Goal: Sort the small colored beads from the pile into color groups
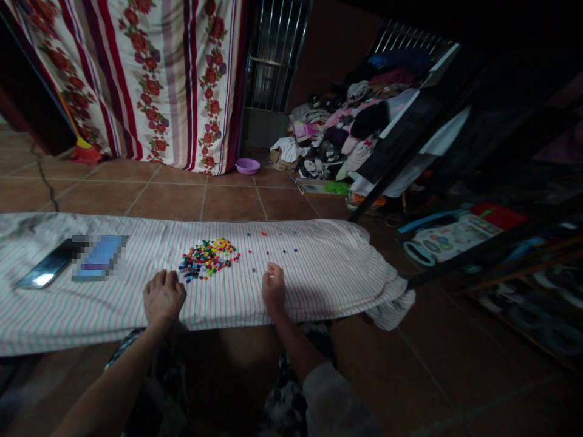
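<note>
Head view: my left hand (164, 296) rests palm down on the striped cloth (328, 273) over the table, its fingers slightly bent; I cannot tell whether anything is under it. Just to its right and farther off lies the pile of small coloured pieces (210, 258). My right hand (274, 288) is at the near edge of some loose pieces (267, 252), scattered right of the pile; its fingers are curled in, and whether they pinch 1 I cannot tell. At the left lie a dark phone (45, 267) and a blurred-out blue object (99, 258). On the floor beyond is a purple basin (248, 165).
</note>
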`<state>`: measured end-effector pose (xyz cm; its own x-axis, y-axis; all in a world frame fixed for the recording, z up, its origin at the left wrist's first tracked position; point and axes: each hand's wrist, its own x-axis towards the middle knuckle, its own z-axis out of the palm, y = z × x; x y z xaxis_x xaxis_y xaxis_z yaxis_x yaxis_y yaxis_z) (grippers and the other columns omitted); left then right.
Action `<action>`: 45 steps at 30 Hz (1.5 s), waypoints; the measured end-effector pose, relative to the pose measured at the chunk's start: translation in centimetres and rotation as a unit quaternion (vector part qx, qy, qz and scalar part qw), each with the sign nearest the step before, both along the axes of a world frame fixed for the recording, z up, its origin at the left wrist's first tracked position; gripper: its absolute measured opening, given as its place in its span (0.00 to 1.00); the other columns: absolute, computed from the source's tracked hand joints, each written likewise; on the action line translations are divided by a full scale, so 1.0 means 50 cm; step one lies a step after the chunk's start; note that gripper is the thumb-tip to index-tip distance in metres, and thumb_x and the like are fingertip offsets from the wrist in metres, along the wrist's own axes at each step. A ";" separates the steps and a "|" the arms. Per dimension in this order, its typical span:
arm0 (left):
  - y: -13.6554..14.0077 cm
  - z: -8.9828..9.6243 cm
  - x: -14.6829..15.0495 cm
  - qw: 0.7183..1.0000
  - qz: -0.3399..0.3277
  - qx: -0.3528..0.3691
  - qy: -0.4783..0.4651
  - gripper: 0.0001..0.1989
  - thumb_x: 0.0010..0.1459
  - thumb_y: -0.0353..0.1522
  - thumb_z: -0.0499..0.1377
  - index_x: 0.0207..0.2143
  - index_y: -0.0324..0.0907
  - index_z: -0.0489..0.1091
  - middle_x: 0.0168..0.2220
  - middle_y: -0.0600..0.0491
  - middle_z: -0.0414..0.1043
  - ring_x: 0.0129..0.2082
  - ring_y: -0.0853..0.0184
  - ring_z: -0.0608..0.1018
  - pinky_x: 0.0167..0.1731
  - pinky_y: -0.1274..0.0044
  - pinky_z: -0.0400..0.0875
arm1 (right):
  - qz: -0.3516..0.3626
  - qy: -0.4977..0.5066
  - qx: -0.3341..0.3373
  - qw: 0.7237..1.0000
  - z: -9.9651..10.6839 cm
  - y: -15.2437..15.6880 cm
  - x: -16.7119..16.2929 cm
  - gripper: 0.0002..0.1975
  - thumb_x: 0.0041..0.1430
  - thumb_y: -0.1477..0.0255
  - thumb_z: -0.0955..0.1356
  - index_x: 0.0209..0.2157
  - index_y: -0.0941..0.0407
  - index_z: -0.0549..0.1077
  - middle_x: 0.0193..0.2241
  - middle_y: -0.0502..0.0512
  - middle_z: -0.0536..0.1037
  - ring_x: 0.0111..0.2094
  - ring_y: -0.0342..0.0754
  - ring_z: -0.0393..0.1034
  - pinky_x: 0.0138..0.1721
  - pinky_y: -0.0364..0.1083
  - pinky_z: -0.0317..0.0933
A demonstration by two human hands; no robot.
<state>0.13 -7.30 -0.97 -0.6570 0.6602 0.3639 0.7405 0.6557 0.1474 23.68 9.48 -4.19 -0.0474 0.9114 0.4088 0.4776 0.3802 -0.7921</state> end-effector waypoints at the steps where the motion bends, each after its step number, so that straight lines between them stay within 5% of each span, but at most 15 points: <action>1: 0.000 -0.001 -0.001 1.000 -0.002 0.001 0.007 0.17 0.61 0.32 0.47 0.47 0.39 0.70 0.51 0.42 0.70 0.51 0.56 0.71 0.51 0.65 0.61 | 0.021 -0.007 0.004 1.000 0.005 -0.012 -0.007 0.16 0.59 0.72 0.59 0.46 0.57 0.70 0.41 0.60 0.75 0.42 0.50 0.70 0.42 0.48 0.66; 5: -0.001 -0.003 -0.002 1.000 -0.004 0.002 0.022 0.16 0.60 0.32 0.48 0.46 0.39 0.71 0.51 0.42 0.71 0.50 0.56 0.71 0.50 0.66 0.62 | 0.149 -0.046 0.012 0.988 0.026 -0.072 -0.049 0.12 0.59 0.73 0.61 0.42 0.56 0.73 0.38 0.56 0.75 0.37 0.46 0.70 0.40 0.44 0.66; 12: 0.001 -0.011 -0.005 0.999 -0.003 0.020 0.028 0.16 0.60 0.31 0.49 0.46 0.38 0.71 0.51 0.41 0.71 0.52 0.55 0.71 0.51 0.65 0.61 | 0.346 -0.159 0.013 0.925 0.040 -0.157 -0.135 0.11 0.58 0.77 0.64 0.39 0.54 0.76 0.36 0.53 0.76 0.37 0.44 0.70 0.41 0.42 0.64; 26: 0.004 -0.025 -0.010 0.999 -0.009 0.052 0.013 0.17 0.59 0.29 0.50 0.48 0.37 0.71 0.53 0.39 0.70 0.55 0.53 0.70 0.55 0.63 0.60 | 0.252 -0.332 -0.086 0.905 0.101 -0.151 -0.243 0.18 0.65 0.66 0.62 0.55 0.48 0.70 0.45 0.51 0.79 0.44 0.48 0.74 0.43 0.44 0.62; 45: 0.008 -0.027 -0.010 0.998 -0.003 0.055 -0.007 0.17 0.59 0.29 0.50 0.49 0.37 0.71 0.55 0.38 0.69 0.58 0.53 0.68 0.57 0.62 0.58 | 0.233 -0.416 -0.094 0.874 0.102 -0.156 -0.296 0.13 0.68 0.63 0.61 0.49 0.48 0.71 0.45 0.52 0.80 0.46 0.48 0.74 0.43 0.45 0.62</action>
